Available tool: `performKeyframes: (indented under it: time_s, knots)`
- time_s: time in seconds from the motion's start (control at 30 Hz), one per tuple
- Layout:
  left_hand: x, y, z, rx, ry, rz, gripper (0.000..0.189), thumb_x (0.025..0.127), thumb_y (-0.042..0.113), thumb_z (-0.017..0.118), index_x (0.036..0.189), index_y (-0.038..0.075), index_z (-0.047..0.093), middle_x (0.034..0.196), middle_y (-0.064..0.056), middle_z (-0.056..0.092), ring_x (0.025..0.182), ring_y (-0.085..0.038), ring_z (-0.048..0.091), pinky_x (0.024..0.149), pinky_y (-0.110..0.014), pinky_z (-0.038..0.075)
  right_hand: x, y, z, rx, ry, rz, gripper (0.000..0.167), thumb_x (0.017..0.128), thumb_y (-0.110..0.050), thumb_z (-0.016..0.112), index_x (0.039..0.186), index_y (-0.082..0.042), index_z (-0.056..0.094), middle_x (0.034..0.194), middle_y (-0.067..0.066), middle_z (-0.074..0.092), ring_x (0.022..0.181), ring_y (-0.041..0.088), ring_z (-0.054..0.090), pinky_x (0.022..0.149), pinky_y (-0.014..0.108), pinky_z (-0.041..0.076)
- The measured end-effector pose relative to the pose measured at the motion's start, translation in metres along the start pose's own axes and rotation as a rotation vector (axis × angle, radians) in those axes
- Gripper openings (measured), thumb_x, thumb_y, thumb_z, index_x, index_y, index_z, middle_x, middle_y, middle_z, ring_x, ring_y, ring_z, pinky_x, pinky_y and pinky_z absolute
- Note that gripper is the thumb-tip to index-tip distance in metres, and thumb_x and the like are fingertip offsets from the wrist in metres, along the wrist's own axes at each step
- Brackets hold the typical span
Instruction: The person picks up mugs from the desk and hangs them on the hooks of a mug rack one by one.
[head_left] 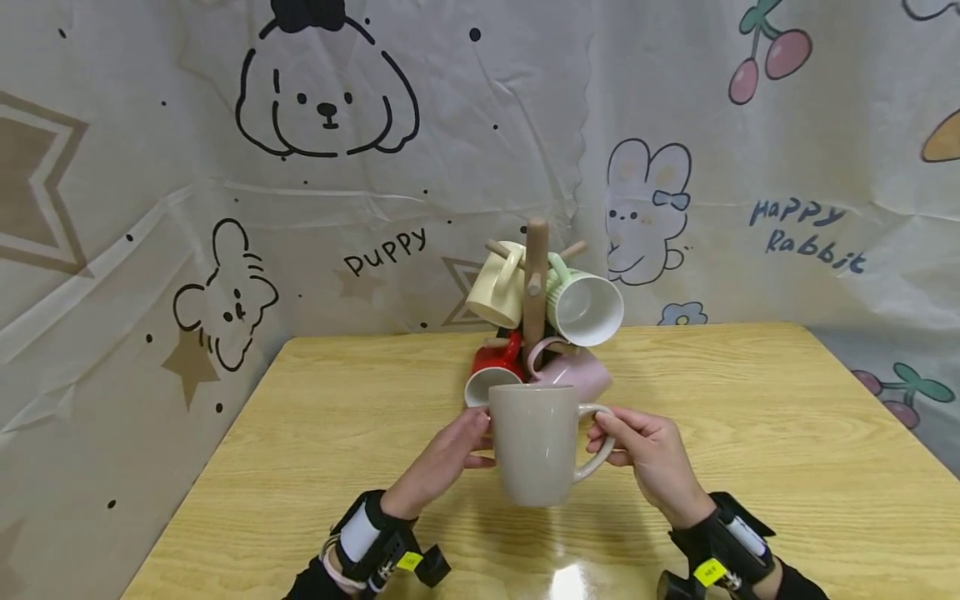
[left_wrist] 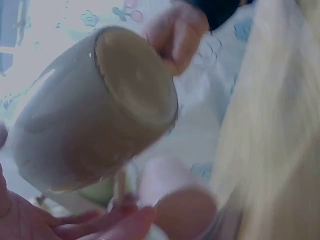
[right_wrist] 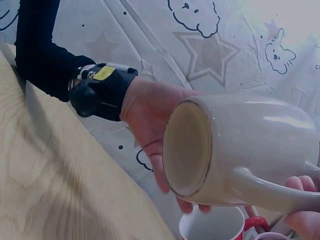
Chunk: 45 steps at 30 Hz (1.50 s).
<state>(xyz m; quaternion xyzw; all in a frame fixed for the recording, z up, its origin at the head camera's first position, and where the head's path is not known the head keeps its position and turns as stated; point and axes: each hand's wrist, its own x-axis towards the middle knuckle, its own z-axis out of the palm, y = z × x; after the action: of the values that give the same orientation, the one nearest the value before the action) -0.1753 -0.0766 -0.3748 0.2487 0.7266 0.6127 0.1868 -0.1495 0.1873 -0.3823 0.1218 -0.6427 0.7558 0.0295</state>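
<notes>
A large beige mug [head_left: 534, 446] is held upright above the table, in front of a wooden mug tree [head_left: 536, 287]. My right hand [head_left: 648, 450] pinches its handle between thumb and fingers. On the mug's other side is my left hand [head_left: 448, 457], its fingers extended right by the wall; the right wrist view shows the open palm [right_wrist: 150, 112] behind the mug. The mug's unglazed underside [right_wrist: 187, 150] faces both wrist cameras. On the tree hang a yellow mug [head_left: 495, 292], a green mug [head_left: 587, 308], a red mug [head_left: 491, 375] and a pink mug [head_left: 581, 372].
The light wood table [head_left: 337, 417] reaches back to a patterned curtain [head_left: 450, 167] with cartoon animals. Both wrists wear black straps with cameras. The tree stands near the table's back edge, its lower mugs close behind the beige one.
</notes>
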Motion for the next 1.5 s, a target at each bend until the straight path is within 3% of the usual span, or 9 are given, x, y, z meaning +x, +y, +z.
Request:
performKeyframes:
  time_s: [0.1, 0.2, 0.4, 0.57, 0.83, 0.97, 1.2, 1.37, 1.5]
  knots:
    - [0.002, -0.003, 0.003, -0.123, -0.092, -0.012, 0.079, 0.092, 0.058, 0.034, 0.147, 0.007, 0.01, 0.145, -0.024, 0.026, 0.129, -0.037, 0.036, 0.1, -0.046, 0.039, -0.001, -0.002, 0.001, -0.003, 0.002, -0.001, 0.02, 0.094, -0.012, 0.052, 0.092, -0.02, 0.07, 0.078, -0.006, 0.068, 0.071, 0.005, 0.066, 0.063, 0.023, 0.054]
    - [0.005, -0.006, 0.011, -0.206, -0.118, -0.002, 0.091, 0.086, 0.062, 0.046, 0.147, 0.01, 0.003, 0.146, -0.021, 0.023, 0.13, -0.032, 0.035, 0.103, -0.047, 0.035, -0.003, -0.003, 0.003, 0.0, -0.009, -0.011, 0.023, 0.094, -0.01, 0.051, 0.092, -0.022, 0.07, 0.078, -0.006, 0.068, 0.071, 0.005, 0.066, 0.063, 0.022, 0.054]
    - [0.013, -0.008, 0.028, -0.227, 0.009, 0.014, 0.094, 0.077, 0.048, 0.068, 0.143, 0.013, 0.011, 0.134, -0.018, 0.037, 0.114, -0.022, 0.046, 0.095, -0.041, 0.04, -0.003, -0.001, 0.005, -0.038, -0.013, -0.01, 0.023, 0.094, -0.011, 0.05, 0.091, -0.024, 0.069, 0.078, -0.008, 0.067, 0.072, 0.004, 0.066, 0.063, 0.022, 0.054]
    - [0.016, -0.008, 0.033, -0.206, 0.126, 0.023, 0.09, 0.074, 0.036, 0.075, 0.14, 0.013, 0.018, 0.129, -0.016, 0.042, 0.107, -0.021, 0.05, 0.09, -0.039, 0.043, -0.002, 0.0, 0.006, -0.066, -0.011, 0.008, 0.021, 0.094, -0.013, 0.051, 0.09, -0.025, 0.068, 0.078, -0.008, 0.067, 0.073, 0.004, 0.065, 0.064, 0.022, 0.054]
    - [0.021, -0.005, 0.036, -0.267, 0.153, -0.007, 0.079, 0.075, 0.025, 0.071, 0.137, 0.012, 0.023, 0.125, -0.014, 0.044, 0.105, -0.02, 0.05, 0.089, -0.036, 0.044, 0.001, -0.005, 0.006, -0.116, 0.027, 0.09, 0.015, 0.093, -0.02, 0.053, 0.096, -0.015, 0.067, 0.08, -0.008, 0.068, 0.076, 0.005, 0.066, 0.068, 0.025, 0.055]
    - [0.022, 0.005, 0.034, -0.277, 0.184, -0.034, 0.076, 0.078, 0.026, 0.068, 0.137, 0.013, 0.023, 0.127, -0.014, 0.043, 0.108, -0.021, 0.048, 0.092, -0.038, 0.042, 0.002, -0.011, 0.002, -0.144, 0.078, 0.061, 0.023, 0.095, -0.023, 0.05, 0.105, -0.007, 0.064, 0.088, -0.011, 0.069, 0.085, 0.005, 0.066, 0.072, 0.027, 0.054]
    - [0.029, 0.036, 0.018, -0.269, 0.321, 0.114, 0.079, 0.075, 0.028, 0.068, 0.138, 0.012, 0.024, 0.128, -0.016, 0.042, 0.111, -0.024, 0.048, 0.094, -0.042, 0.042, 0.004, -0.02, -0.011, -0.144, 0.159, -0.024, 0.02, 0.097, -0.025, 0.047, 0.097, -0.015, 0.064, 0.088, -0.009, 0.067, 0.085, 0.005, 0.065, 0.07, 0.024, 0.054]
    - [0.036, 0.054, 0.007, -0.269, 0.406, 0.172, 0.077, 0.075, 0.025, 0.064, 0.137, 0.011, 0.022, 0.13, -0.015, 0.039, 0.115, -0.026, 0.045, 0.098, -0.046, 0.039, 0.005, -0.023, -0.015, -0.16, 0.188, 0.004, 0.023, 0.096, -0.029, 0.047, 0.095, -0.015, 0.064, 0.084, -0.008, 0.066, 0.08, 0.006, 0.064, 0.068, 0.024, 0.054]
    - [0.042, 0.057, 0.002, -0.281, 0.447, 0.197, 0.074, 0.076, 0.022, 0.061, 0.138, 0.012, 0.021, 0.13, -0.013, 0.039, 0.116, -0.026, 0.044, 0.099, -0.048, 0.037, 0.005, -0.021, -0.014, -0.151, 0.199, 0.036, 0.022, 0.096, -0.03, 0.047, 0.091, -0.019, 0.065, 0.082, -0.008, 0.065, 0.078, 0.006, 0.064, 0.066, 0.024, 0.053]
